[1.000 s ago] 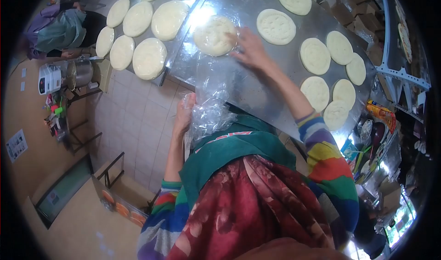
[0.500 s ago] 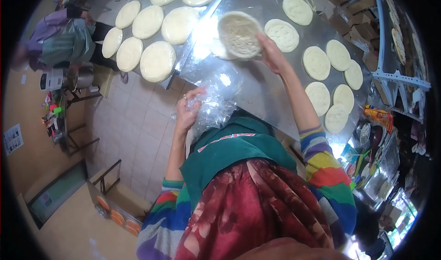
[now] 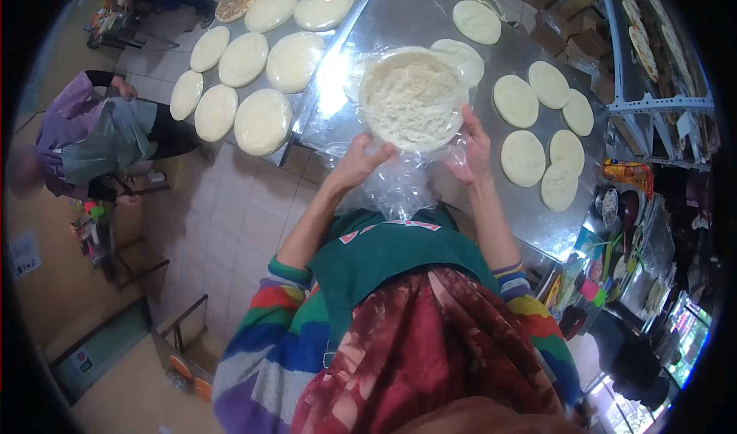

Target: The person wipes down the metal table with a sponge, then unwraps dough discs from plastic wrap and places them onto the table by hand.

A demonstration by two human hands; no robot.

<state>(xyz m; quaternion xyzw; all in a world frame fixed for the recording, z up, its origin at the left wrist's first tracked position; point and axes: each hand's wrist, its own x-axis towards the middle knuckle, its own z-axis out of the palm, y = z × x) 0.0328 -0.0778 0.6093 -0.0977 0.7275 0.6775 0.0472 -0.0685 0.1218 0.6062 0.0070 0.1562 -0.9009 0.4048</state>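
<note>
A round, pale pizza base (image 3: 414, 100) with a rough, dimpled face and raised rim is held up over the metal table. Clear plastic bag film (image 3: 395, 184) surrounds its lower edge and hangs crumpled toward my apron. My left hand (image 3: 357, 163) is closed on the film at the base's lower left, thumb by the rim and the other fingers partly hidden. At the lower right, my right hand (image 3: 471, 148) grips the rim, with film over part of it. Another pale base (image 3: 463, 59) lies partly hidden just behind the held one.
Several loose bases (image 3: 523, 158) lie on the right of the metal table (image 3: 461, 184). Plastic-wrapped ones (image 3: 263, 122) cover the table's left part. A blue metal rack (image 3: 652, 105) stands at the right. Another person (image 3: 107, 131) is across the floor at the left.
The base in my right hand has come nearer and turned face up toward me. My left hand has moved up and right, bringing the plastic bag to the base's lower edge.
</note>
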